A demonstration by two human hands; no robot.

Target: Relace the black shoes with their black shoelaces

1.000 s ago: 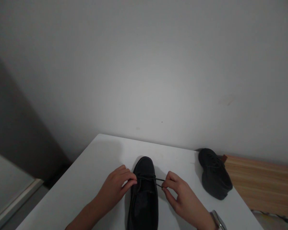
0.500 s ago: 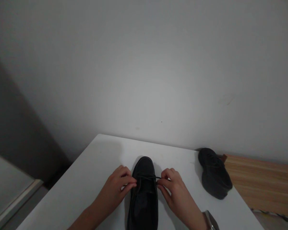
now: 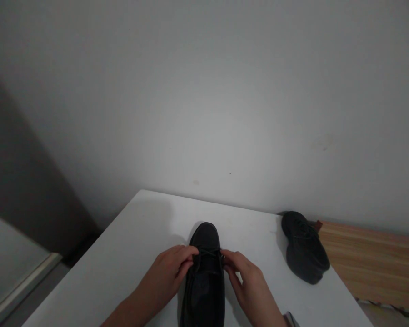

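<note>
A black lace-up shoe [image 3: 206, 234] lies on the white table with its toe pointing away from me and its opening toward me. Its thin dark shoelace [image 3: 209, 251] crosses over the front of the opening. From the left, my left hand [image 3: 173, 268] pinches at the lace by the eyelets, fingertips touching the shoe. On the opposite side my right hand [image 3: 245, 274] is closed with thumb and fingers on the other part of the lace, close against the shoe. The exact grip of the fingertips is partly hidden.
A second black shoe [image 3: 305, 250] rests at the table's right edge. The white table [image 3: 150, 222] meets a pale wall [image 3: 225, 113]. To the right is a wood-grain surface [image 3: 371, 259]; a white panel [image 3: 13, 263] stands at lower left.
My right hand has come in from the right, closer to the shoe, so less lace shows stretched out. My left hand has shifted slightly right and over the lacing. Both shoes stay put.
</note>
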